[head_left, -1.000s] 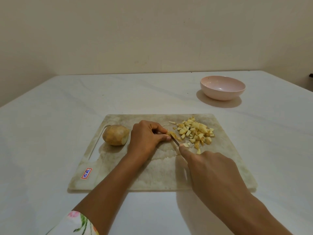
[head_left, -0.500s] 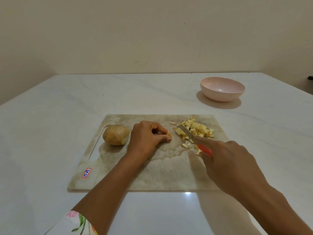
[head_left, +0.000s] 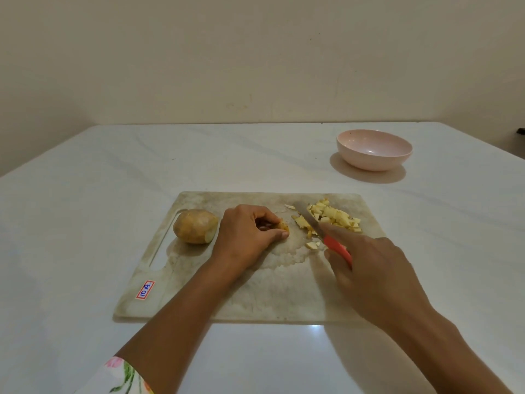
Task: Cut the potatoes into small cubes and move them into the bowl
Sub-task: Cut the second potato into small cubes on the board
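Note:
On the worn cutting board (head_left: pixel 284 294) my left hand (head_left: pixel 247 237) pinches a small potato end piece (head_left: pixel 283 226) against the board. My right hand (head_left: pixel 372 274) grips a red-handled knife (head_left: pixel 336 247); its blade (head_left: pixel 308 218) lies flat against the left side of the pile of potato cubes (head_left: pixel 335 216) at the board's far right. A partly cut potato (head_left: pixel 195 226) sits at the board's left end. The pink bowl (head_left: pixel 374 149) stands beyond the board at the right, with nothing seen in it.
The board lies on a white marble table (head_left: pixel 85 223) that runs to a beige wall. A red and blue sticker (head_left: pixel 145 290) marks the board's near left corner, beside its handle slot (head_left: pixel 162 245). A dark object (head_left: pixel 520 131) peeks in at the right edge.
My right hand has drawn the knife away from the piece under my left hand and swung it right, so the blade now rests against the cube pile. My left hand has stayed put.

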